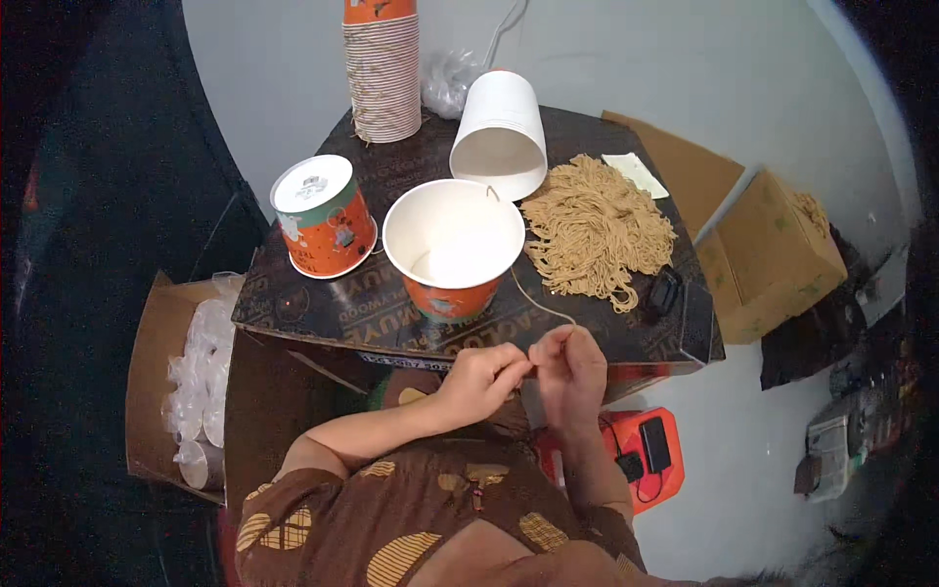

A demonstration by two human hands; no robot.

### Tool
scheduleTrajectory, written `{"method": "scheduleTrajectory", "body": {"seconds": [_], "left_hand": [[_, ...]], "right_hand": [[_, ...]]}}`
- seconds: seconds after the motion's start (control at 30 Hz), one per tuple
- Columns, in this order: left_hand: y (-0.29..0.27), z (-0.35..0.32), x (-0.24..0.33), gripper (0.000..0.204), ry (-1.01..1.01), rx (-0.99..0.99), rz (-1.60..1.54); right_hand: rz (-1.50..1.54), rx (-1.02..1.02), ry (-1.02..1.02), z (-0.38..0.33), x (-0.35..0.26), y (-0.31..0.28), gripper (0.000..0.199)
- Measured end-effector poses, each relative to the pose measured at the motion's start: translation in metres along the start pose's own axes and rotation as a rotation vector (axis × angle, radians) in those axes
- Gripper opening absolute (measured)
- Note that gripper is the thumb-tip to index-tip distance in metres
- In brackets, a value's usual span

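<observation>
Both hands meet at the table's near edge, fingers pinched and fingertips almost touching. My right hand (570,372) grips the end part of a thin tan cord (540,307), which runs up along the outside of an upright paper bucket (452,301). Closed too is my left hand (482,382), but what its fingertips hold is too small to make out. White inside and orange outside, the bucket stands just beyond my hands, and a short loop of cord (491,192) shows at its far rim. To its right lies a heap of tan cords (602,230).
An orange bucket (333,235) stands upside down at the left, a white one (501,117) lies tipped behind. A tall bucket stack (383,83) rises at the back. Black scissors (667,292) lie near the table's right edge. Cardboard boxes (773,245) and a red stool (673,455) flank the table.
</observation>
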State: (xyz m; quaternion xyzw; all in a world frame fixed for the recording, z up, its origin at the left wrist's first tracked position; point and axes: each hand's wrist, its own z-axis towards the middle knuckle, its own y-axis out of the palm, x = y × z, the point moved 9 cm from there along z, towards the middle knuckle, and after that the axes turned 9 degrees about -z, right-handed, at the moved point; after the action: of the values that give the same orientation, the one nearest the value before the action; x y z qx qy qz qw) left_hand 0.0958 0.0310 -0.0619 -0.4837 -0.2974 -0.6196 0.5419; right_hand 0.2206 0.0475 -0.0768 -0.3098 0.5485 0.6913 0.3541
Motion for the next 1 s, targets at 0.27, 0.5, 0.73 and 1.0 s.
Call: {"method": "scheduleTrajectory", "body": {"seconds": [0.27,0.5,0.73,1.0], "left_hand": [[-0.004,-0.017,0.000,0.017,-0.055,-0.267,0.087],[-0.020,-0.015,0.017,0.016,-0.041,-0.251,0.077],[-0.085,-0.007,0.093,0.042,0.470,-0.065,0.563],[-0.141,0.026,0.083,0.043,0.312,-0.030,1.091]], "right_hand": [[-0.986,-0.324,-0.209,-0.030,-0.022,0.016,0.036],[-1.075,-0.475,-0.332,-0.031,-0.015,0.032,0.015],[-1.023,-0.268,-0.130,0.001,-0.015,0.008,0.008],[-0.706,0.153,-0.496,0.078,-0.103,-0.016,0.023]]}}
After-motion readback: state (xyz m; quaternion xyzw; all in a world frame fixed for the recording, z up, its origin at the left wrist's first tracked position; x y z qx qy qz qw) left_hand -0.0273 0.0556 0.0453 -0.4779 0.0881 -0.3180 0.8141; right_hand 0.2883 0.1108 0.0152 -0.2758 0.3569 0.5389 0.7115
